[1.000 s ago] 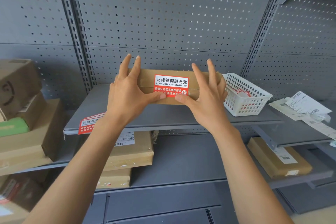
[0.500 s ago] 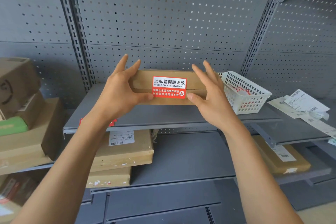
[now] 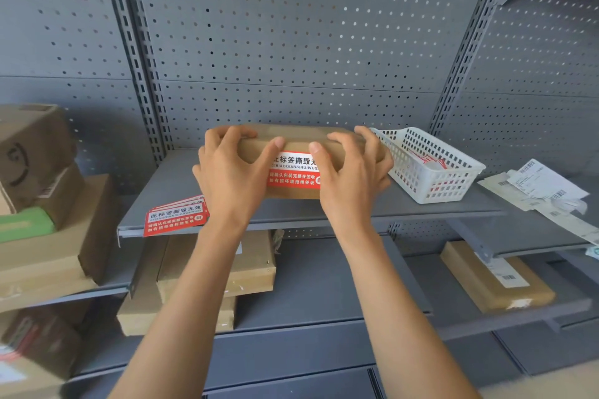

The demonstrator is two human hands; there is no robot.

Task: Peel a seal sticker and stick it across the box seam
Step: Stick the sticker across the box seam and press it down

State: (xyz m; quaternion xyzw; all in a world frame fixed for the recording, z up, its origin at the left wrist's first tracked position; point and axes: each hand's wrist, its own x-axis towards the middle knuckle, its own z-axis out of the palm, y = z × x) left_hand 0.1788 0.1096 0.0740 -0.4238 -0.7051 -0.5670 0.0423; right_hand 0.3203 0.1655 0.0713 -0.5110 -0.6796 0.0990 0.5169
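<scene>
A flat brown cardboard box (image 3: 299, 138) stands on its edge on the grey middle shelf (image 3: 324, 210). A red-and-white seal sticker (image 3: 293, 170) lies stuck across the seam on its front face. My left hand (image 3: 231, 172) grips the box's left end, fingers curled over the top and thumb near the sticker's upper left corner. My right hand (image 3: 348, 172) grips the right part, fingers over the top, thumb on the sticker's upper right, covering that end of it.
A stack of spare seal stickers (image 3: 176, 215) lies at the shelf's front left edge. A white plastic basket (image 3: 428, 165) stands just right of the box. Cardboard boxes (image 3: 42, 191) fill the left shelves and lower shelves; paper labels (image 3: 544, 191) lie at right.
Both hands have gone from flat, thumbs pressing the sticker's lower corners, to curling over the top of the box and gripping it. The view has shifted slightly, so the sticker stack shows again.
</scene>
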